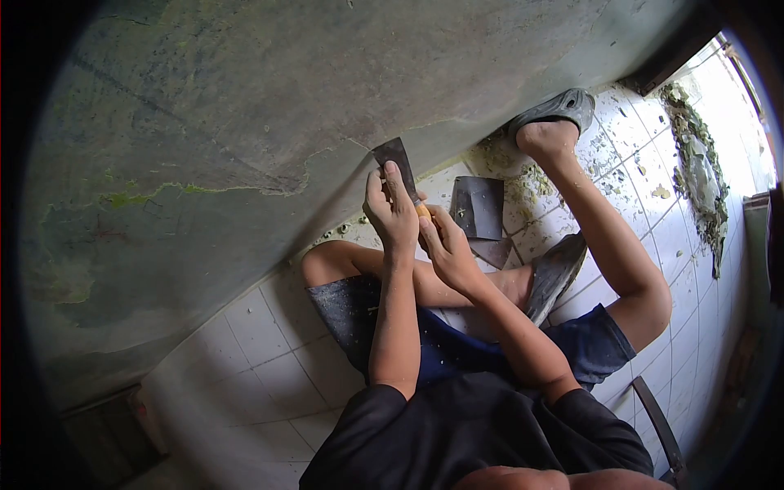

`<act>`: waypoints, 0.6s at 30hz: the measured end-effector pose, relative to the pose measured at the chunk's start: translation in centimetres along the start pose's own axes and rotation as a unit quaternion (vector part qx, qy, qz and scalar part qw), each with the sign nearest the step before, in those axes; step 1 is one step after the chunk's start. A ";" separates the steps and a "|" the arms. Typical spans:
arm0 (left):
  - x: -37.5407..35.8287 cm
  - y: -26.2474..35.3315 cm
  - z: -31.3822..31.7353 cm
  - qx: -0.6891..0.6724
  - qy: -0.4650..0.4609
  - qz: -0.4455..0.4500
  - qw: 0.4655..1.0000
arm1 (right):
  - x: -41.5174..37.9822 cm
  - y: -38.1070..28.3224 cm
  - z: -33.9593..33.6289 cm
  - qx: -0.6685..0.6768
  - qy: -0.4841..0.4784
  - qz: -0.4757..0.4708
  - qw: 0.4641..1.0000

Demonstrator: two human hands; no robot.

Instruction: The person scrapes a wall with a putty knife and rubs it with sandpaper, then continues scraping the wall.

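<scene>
A scraper with a wide dark blade (394, 153) and a short yellowish wooden handle (422, 210) is held in both my hands. My left hand (394, 208) grips it at the blade, thumb lying along the metal and fingers curled behind. Lower down, my right hand (447, 247) is closed around the handle. The blade's far edge meets the grey-green wall (245, 106) in this view, close to a ragged edge of peeling paint (327, 153).
Dark sheets resembling sandpaper (478, 208) lie on the white tiled floor (261, 327) beside my legs. Paint flakes (535, 192) are scattered near my grey clog (563, 110). A long heap of debris (700, 167) lies at the right, by the bright doorway.
</scene>
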State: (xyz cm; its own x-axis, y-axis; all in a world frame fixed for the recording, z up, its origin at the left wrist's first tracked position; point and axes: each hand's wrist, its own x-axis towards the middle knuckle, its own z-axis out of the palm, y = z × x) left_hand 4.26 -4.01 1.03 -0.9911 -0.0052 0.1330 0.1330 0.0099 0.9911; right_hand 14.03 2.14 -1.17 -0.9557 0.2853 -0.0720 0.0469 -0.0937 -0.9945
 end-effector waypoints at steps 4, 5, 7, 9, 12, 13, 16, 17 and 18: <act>0.0 -0.2 0.0 0.005 0.015 0.007 1.000 | 0.1 0.0 0.3 -0.005 0.006 -0.005 1.000; 0.0 -0.2 0.0 0.009 0.016 0.012 1.000 | 0.0 -0.3 0.2 -0.008 0.007 0.005 1.000; -0.1 -0.2 0.1 0.012 0.020 0.008 1.000 | 0.0 -0.4 0.3 -0.011 0.008 0.016 1.000; -0.1 -0.2 0.2 0.014 0.024 0.004 1.000 | 0.0 0.0 0.3 -0.001 0.005 0.022 1.000; -0.1 0.1 0.3 0.025 0.029 0.024 0.999 | -0.1 0.2 0.5 0.031 -0.004 0.028 0.999; -0.2 0.3 0.3 0.026 0.031 0.023 0.999 | -0.1 0.2 0.5 0.031 -0.004 0.029 0.999; -0.1 0.3 0.2 0.031 0.035 0.025 0.999 | -0.1 0.4 0.6 0.021 -0.008 0.033 0.999; -0.1 0.2 0.1 0.035 0.035 0.028 0.998 | 0.0 0.5 0.7 0.022 -0.005 0.022 0.999; -0.1 0.1 0.1 0.035 0.035 0.028 0.998 | 0.1 0.6 0.8 0.023 -0.001 0.011 1.000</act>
State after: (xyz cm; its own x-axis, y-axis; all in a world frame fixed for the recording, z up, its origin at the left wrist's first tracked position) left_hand 4.37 -3.86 1.16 -0.9787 -0.0734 0.1918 0.1858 0.0814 0.9792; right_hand 13.78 1.38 -1.69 -0.9553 0.2802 -0.0943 0.0554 -0.1435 -0.9881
